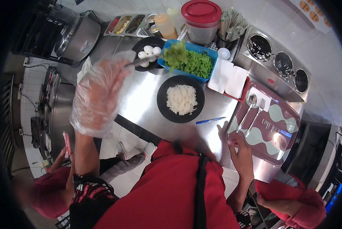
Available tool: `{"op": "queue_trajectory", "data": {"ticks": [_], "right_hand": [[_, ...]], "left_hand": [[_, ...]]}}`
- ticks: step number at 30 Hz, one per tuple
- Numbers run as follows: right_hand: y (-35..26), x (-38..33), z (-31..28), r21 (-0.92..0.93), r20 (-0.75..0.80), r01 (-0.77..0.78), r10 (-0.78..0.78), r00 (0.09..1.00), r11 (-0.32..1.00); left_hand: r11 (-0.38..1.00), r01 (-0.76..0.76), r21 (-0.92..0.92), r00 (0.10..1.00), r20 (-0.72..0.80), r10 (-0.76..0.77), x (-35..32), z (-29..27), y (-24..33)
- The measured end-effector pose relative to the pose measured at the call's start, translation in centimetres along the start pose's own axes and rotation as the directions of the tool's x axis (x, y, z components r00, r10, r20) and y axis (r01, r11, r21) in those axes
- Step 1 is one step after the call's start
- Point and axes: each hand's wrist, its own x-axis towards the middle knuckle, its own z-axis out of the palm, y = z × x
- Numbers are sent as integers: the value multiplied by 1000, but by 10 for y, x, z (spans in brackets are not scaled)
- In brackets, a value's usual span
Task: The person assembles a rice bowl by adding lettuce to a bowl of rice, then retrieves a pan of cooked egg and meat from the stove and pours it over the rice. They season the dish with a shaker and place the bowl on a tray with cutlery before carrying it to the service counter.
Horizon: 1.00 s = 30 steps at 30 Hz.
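My left hand (102,91), in a clear plastic glove, is closed round metal tongs (136,62). At their far end is a bunch of green lettuce (175,55), blurred, over a blue tub (213,72) with more chopped lettuce (199,64) inside. In front of the tub stands a black plate (162,100) with a mound of white rice (181,100). On the right, my bare right hand (241,152) has its fingers bent at the near left corner of a maroon patterned tray (270,149). A spoon (252,100) and a fork (261,104) lie there, handles near my fingers.
A black bowl of white eggs (148,50) sits behind the tongs. A blue pen (211,120) lies on the steel counter, and white napkins (228,78) rest in a red holder. Sauce bottles, a red-lidded tub (201,23) and steel holders line the back. Two people stand nearby.
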Motion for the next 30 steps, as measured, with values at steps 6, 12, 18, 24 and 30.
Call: {"op": "queue_trajectory", "data": {"ticks": [6,12,18,24,30], "right_hand": [[4,-2,4,-3,7,-30,30,1000,1000],[4,-1,7,12,26,-39,39,999,999],[5,1,5,14,24,-31,31,999,999],[10,2,5,22,33,-58,57,998,998],[12,4,4,13,49,-88,87,995,996]], "left_hand": [[952,177,-248,861,508,-27,-56,43,-11],[826,-537,169,835,242,494,-72,126,2],[937,-346,38,849,438,296,-66,153,22],[953,-302,-21,884,367,288,-70,133,28],[1000,-16,21,889,458,5,-65,110,42]]}}
